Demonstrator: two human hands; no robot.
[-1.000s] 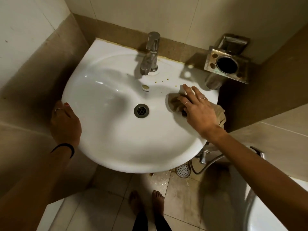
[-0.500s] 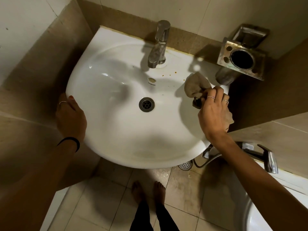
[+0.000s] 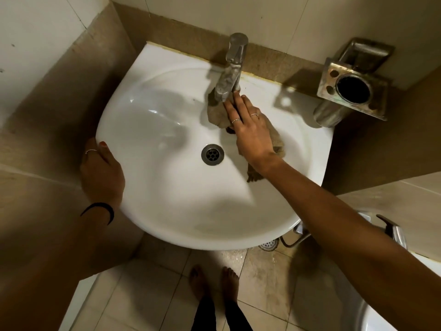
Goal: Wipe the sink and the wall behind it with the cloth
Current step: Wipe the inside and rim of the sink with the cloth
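A white ceramic sink [image 3: 152,211] fills the middle of the view, with a metal drain [image 3: 212,154] at its centre and a steel tap [image 3: 231,68] at the back. My right hand [image 3: 250,130] lies flat on a beige cloth [image 3: 216,113], pressing it against the basin just below the tap's spout; the fingertips touch the tap base. Part of the cloth trails out under my wrist. My left hand [image 3: 101,170] grips the sink's left rim, thumb on top. The tiled wall [image 3: 274,25] rises behind the sink.
A steel toothbrush holder [image 3: 353,91] is fixed to the wall at the right, over the sink's back right corner. A second tap [image 3: 391,229] and a white basin edge [image 3: 372,316] sit at lower right. My bare feet [image 3: 214,283] stand on the tiled floor below.
My right hand has slid the cloth left from the sink's right rim to below the tap, flattening onto it. My left hand stays on the left rim. The view has shifted slightly.
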